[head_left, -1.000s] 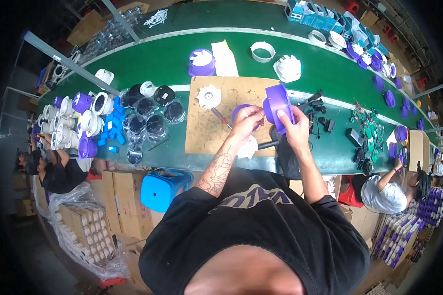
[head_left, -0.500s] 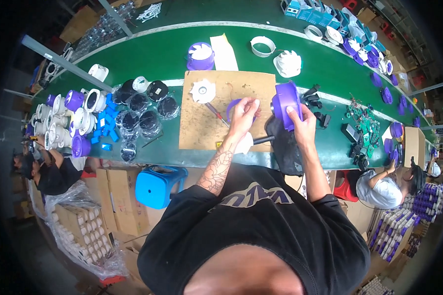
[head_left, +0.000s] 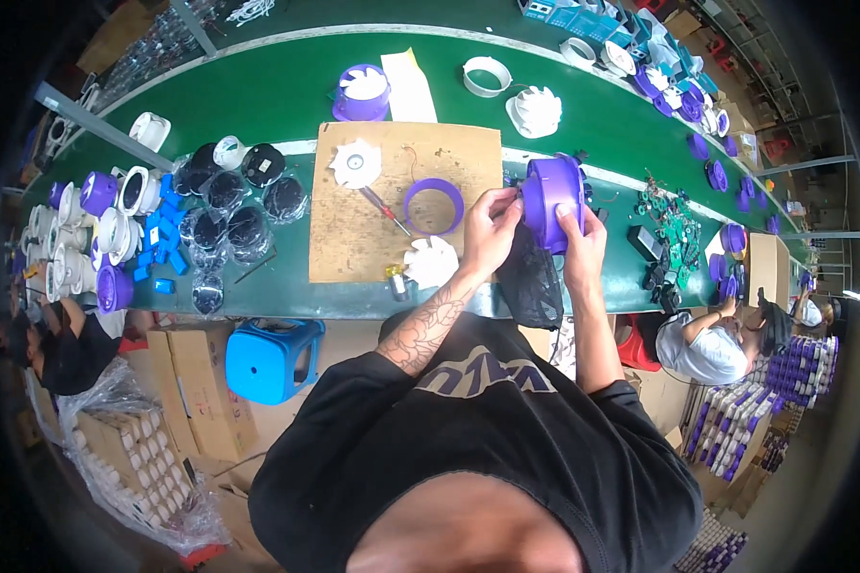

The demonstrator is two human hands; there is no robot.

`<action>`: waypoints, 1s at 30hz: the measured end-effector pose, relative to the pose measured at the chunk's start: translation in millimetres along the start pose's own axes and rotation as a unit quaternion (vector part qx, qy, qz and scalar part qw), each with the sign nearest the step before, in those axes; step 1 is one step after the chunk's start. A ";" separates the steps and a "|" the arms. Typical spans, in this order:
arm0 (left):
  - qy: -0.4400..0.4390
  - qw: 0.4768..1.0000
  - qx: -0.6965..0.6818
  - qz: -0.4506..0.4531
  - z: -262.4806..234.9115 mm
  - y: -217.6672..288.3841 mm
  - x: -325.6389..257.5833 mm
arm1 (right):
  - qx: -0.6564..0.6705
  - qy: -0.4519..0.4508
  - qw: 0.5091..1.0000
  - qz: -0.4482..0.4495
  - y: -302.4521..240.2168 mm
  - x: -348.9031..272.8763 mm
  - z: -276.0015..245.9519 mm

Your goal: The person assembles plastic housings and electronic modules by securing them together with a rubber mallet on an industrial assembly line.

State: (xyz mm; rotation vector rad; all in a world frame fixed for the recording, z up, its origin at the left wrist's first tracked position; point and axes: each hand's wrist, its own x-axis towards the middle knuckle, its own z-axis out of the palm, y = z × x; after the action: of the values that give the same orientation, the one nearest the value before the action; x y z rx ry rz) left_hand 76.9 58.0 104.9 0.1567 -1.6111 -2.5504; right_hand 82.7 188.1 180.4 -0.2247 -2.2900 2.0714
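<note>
My right hand (head_left: 585,250) grips a purple round fan housing (head_left: 554,199) from its right side, thumb across the front, holding it on edge above the table. On its left side, the fingers of my left hand (head_left: 493,234) are pinched together against the housing; whether a small part is between them is hidden. Left of my hands, a purple ring (head_left: 409,203) lies on a cardboard sheet (head_left: 330,253) with a red-handled screwdriver (head_left: 384,205) and a white fan wheel (head_left: 356,164). A second white fan wheel (head_left: 431,262) is near my left forearm, beside a small yellow-labelled bottle (head_left: 397,284).
Plastic-wrapped black round parts (head_left: 248,235) and blue blocks (head_left: 167,229) stand at left. A black bag (head_left: 530,286) hangs at the table edge below the housing. Green circuit boards (head_left: 674,224) pile up at right. A blue stool (head_left: 263,361) stands below; co-workers sit at both sides.
My left hand has moved right from over the purple ring to the housing, uncovering the ring and the nearer fan wheel. The housing has turned slightly in my right hand. The whole view has shifted.
</note>
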 end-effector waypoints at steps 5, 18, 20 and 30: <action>-0.015 0.986 -0.060 -0.157 -6.2 -0.2 4.5 | -0.042 -0.013 0.999 -0.010 7.3 0.0 -3.4; -0.060 0.967 -0.131 -0.212 -8.3 -9.6 6.6 | -0.088 -0.018 0.995 -0.039 18.0 4.8 -0.9; -0.048 0.973 -0.088 -0.209 -3.9 -11.2 5.3 | -0.121 -0.016 0.990 -0.066 22.1 5.5 -2.6; -0.034 0.957 -0.173 -0.232 -5.4 -20.1 5.2 | -0.113 -0.025 0.991 -0.060 25.1 6.5 -4.3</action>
State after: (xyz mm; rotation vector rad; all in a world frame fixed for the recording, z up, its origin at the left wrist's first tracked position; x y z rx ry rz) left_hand 71.6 60.9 84.3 0.4636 -1.2282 -3.1760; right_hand 78.7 195.6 155.5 -0.0407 -2.5000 1.7816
